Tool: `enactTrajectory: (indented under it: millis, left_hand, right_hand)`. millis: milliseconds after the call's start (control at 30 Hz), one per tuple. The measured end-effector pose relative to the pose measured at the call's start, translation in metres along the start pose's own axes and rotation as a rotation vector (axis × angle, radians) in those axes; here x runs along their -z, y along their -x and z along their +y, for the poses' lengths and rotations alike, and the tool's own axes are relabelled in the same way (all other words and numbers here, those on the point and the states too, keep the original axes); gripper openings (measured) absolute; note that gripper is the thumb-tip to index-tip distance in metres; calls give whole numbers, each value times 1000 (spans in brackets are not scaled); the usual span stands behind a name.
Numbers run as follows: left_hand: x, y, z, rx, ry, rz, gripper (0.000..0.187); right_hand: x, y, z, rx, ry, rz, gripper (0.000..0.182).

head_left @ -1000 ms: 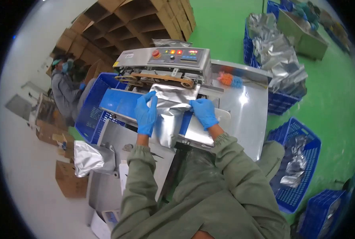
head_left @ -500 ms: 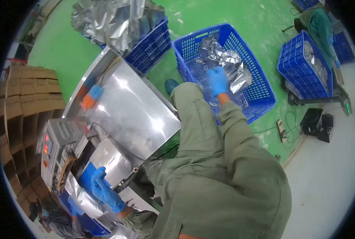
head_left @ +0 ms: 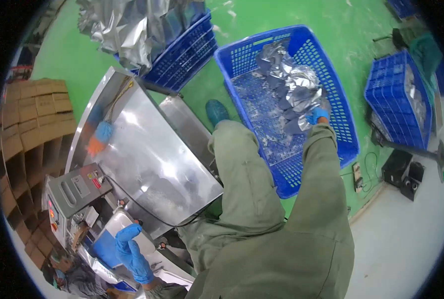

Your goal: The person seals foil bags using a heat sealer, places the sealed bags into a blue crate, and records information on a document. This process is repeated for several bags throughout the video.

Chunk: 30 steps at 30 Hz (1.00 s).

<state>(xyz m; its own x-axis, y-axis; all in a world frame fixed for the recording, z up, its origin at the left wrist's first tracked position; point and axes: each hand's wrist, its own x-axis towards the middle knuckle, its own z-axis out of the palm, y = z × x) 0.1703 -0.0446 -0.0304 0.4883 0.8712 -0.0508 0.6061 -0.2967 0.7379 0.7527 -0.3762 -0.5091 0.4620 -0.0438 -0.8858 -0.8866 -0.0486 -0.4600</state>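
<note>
My right hand (head_left: 315, 116), in a blue glove, reaches down into a blue plastic crate (head_left: 341, 114) on the green floor. It is closed on a silver foil pouch (head_left: 294, 82) in the pile, and its fingers are mostly hidden by foil. My left hand (head_left: 131, 250), also gloved, rests open, fingers apart, at the blue conveyor belt (head_left: 105, 249) of the sealing machine (head_left: 72, 192). My green sleeves and trousers fill the lower middle of the view.
A steel table (head_left: 147, 154) carries an orange and blue brush (head_left: 97, 139). Another crate heaped with foil pouches (head_left: 147, 25) stands behind it. More blue crates (head_left: 396, 99) sit at right, cardboard boxes (head_left: 27, 114) at left. Another person (head_left: 65, 279) works at lower left.
I turned from the sealing machine to the floor crate. My right hand left the pouch on the conveyor, went into the crate and moved deeper among the pouches. My left hand stays by the conveyor.
</note>
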Motion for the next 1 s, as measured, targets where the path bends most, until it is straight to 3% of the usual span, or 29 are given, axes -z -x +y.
enactTrajectory:
  millis: [167, 200, 267, 300, 333, 400, 467, 567, 733, 933, 1000]
  left_hand:
    - [-2, -2, 13, 48, -47, -19, 28]
    - [-2, -3, 12, 38, -27, -9, 28]
    - [-3, -2, 13, 42, 0, 17, 28]
    - [-5, -1, 9, 3, 41, 7, 28]
    - [-5, 2, 6, -38, 82, -1, 29]
    - [0, 11, 5, -37, 112, 12, 30]
    - [6, 21, 5, 6, 215, -5, 35]
    - [18, 38, -2, -47, 253, 44, 31]
    - [27, 65, -11, -110, 269, 78, 19]
    - [40, 81, -16, -197, 315, 100, 16]
    - [54, 81, -14, -222, 292, 98, 19]
  right_hand:
    - [-1, 34, 12, 460, 1577, 299, 26]
    - [2, 26, 20, 458, 1586, 299, 26]
    - [14, -2, 35, 792, 1669, 385, 44]
    - [-4, 46, 41, 945, 1356, 529, 37]
    - [-11, 74, 44, 965, 1349, 542, 37]
    - [-12, 116, 48, 1111, 1424, 321, 26]
    - [4, 152, 49, 1243, 1377, 244, 17]
    - [3, 259, 26, 1280, 1216, 185, 14]
    - [-28, 459, -12, 1659, 1384, -151, 2]
    - [-89, 684, -6, 2083, 1493, -436, 11]
    - [-110, 731, 0, 2228, 1568, -584, 24]
